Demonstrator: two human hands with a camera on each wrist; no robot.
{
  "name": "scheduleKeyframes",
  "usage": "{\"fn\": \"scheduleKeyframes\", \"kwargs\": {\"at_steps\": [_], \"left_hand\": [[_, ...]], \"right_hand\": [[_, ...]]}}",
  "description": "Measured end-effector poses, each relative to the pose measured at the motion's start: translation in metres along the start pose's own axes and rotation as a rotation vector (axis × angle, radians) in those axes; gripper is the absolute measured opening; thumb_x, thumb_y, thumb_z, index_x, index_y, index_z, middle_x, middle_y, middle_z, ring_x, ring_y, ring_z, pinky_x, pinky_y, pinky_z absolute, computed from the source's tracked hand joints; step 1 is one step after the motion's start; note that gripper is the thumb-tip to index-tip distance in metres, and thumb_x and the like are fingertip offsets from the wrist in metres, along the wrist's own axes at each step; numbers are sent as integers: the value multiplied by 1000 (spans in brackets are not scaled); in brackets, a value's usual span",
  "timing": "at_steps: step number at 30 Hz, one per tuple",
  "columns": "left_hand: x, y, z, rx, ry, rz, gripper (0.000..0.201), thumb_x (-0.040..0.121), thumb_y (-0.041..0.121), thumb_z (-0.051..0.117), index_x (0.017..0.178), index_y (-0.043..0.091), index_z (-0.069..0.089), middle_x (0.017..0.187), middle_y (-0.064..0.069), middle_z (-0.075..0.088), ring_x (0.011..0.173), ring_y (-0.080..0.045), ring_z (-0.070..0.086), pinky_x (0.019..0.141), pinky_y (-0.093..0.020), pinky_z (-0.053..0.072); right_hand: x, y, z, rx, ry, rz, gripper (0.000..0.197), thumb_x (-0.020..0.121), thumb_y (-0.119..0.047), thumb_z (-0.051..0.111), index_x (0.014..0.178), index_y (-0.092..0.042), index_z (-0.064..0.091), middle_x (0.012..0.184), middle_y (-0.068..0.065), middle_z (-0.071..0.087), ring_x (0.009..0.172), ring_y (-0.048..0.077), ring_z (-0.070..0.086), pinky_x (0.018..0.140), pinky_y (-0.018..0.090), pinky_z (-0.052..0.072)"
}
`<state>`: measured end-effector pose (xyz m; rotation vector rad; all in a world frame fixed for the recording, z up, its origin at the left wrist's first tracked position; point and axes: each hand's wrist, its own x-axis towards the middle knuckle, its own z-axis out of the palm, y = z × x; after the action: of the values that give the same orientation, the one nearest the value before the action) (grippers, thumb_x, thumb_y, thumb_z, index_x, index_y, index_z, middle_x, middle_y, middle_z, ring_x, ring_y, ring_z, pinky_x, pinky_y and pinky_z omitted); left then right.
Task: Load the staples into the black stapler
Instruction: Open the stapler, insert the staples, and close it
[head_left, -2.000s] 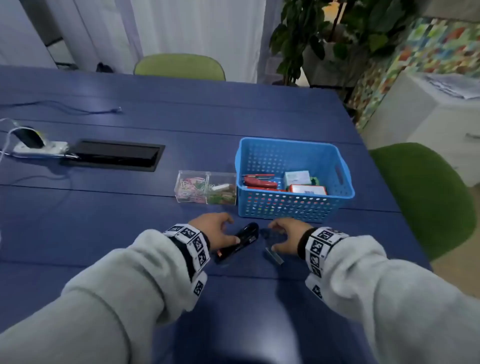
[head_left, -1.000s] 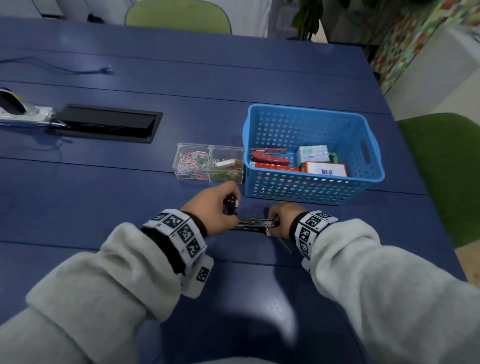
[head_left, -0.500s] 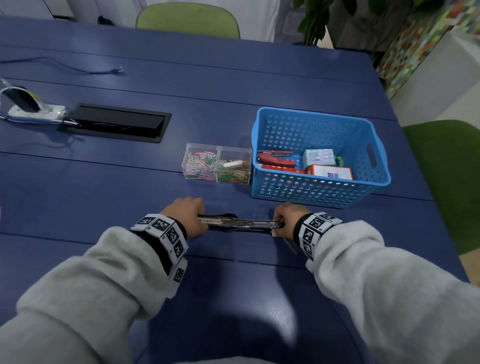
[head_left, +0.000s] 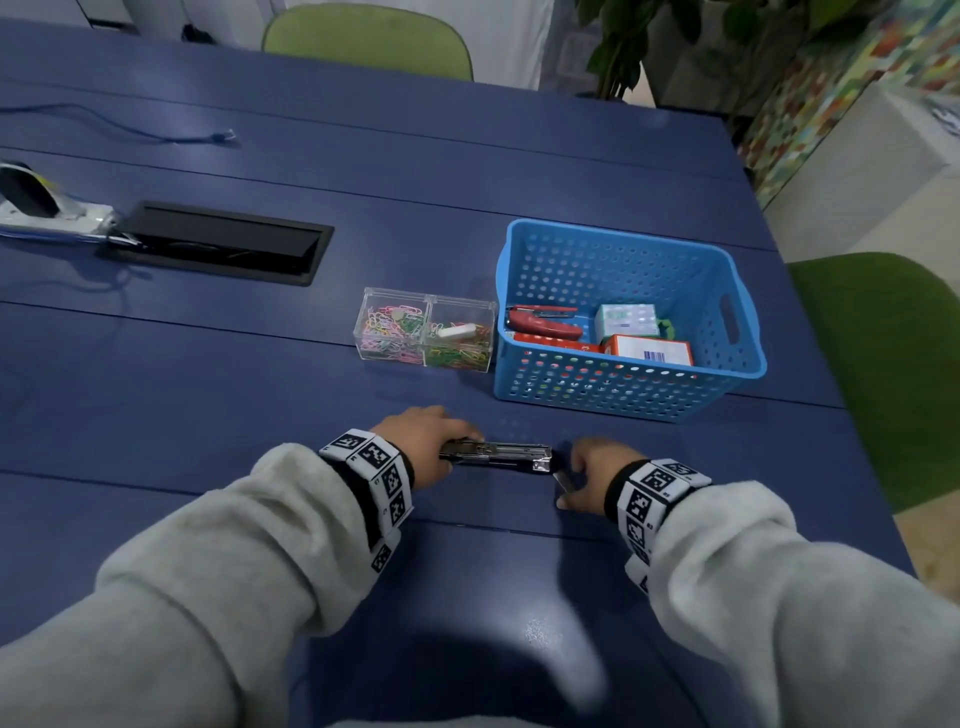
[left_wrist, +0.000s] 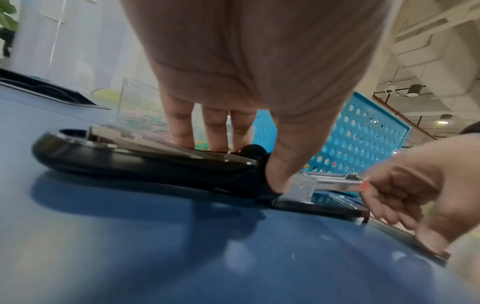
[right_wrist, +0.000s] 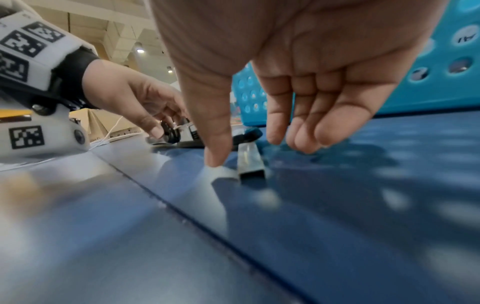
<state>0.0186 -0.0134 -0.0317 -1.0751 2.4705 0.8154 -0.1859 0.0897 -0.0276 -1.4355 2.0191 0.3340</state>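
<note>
The black stapler (head_left: 496, 457) lies opened flat on the blue table (head_left: 208, 415), its metal magazine facing up. My left hand (head_left: 452, 448) grips it at the hinge, fingers on the far side and thumb (left_wrist: 276, 170) on the near side of the black lid (left_wrist: 124, 162). A short silvery staple strip (right_wrist: 251, 162) lies on the table just right of the magazine's end. My right hand (right_wrist: 246, 151) hovers over the strip, thumb tip (right_wrist: 214, 158) on the table beside it, fingers loosely curved and apart from it. It holds nothing.
A blue perforated basket (head_left: 623, 397) stands just behind the hands, holding a red stapler (head_left: 543, 323) and small boxes. Left of it sits a clear paper-clip box (head_left: 426, 338). A black cable hatch (head_left: 218, 241) lies farther left. The table's right edge and a green chair (head_left: 893, 364) are close.
The stapler has been swung open and laid flat. My right hand has let go of the magazine's right end and dropped back over the staple strip. The left hand stays on the stapler.
</note>
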Motion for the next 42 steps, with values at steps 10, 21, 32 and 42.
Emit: {"fn": "scheduleKeyframes", "kwargs": {"at_steps": [10, 21, 32, 42], "left_hand": [[3, -1, -4, 45, -37, 20, 50, 86, 19, 56, 129, 42, 45, 130, -6, 49, 122, -29, 46, 102, -44, 42], [3, -5, -2, 70, -35, 30, 50, 87, 19, 56, 129, 45, 44, 132, -4, 47, 123, -28, 44, 99, -43, 43], [3, -4, -3, 78, -32, 32, 50, 87, 20, 55, 129, 45, 44, 132, -5, 46, 124, -29, 42, 99, -44, 41], [3, -5, -2, 64, -24, 42, 49, 87, 19, 55, 128, 45, 45, 130, -5, 47, 122, -28, 43, 98, -43, 41]], "right_hand": [[-5, 3, 2, -90, -11, 81, 19, 80, -29, 58, 67, -22, 47, 97, 7, 64, 81, 25, 56, 74, 29, 48], [-13, -16, -25, 57, 159, -128, 17, 79, -26, 61, 94, -20, 66, 96, 2, 64, 95, 24, 62, 87, 32, 52], [6, -48, -20, -136, 140, -272, 24, 84, -24, 54, 104, -17, 67, 110, 8, 62, 101, 29, 59, 86, 34, 49], [8, -43, -15, -109, 152, -289, 23, 83, -25, 56, 102, -18, 67, 110, 7, 62, 102, 26, 58, 86, 33, 49]]}}
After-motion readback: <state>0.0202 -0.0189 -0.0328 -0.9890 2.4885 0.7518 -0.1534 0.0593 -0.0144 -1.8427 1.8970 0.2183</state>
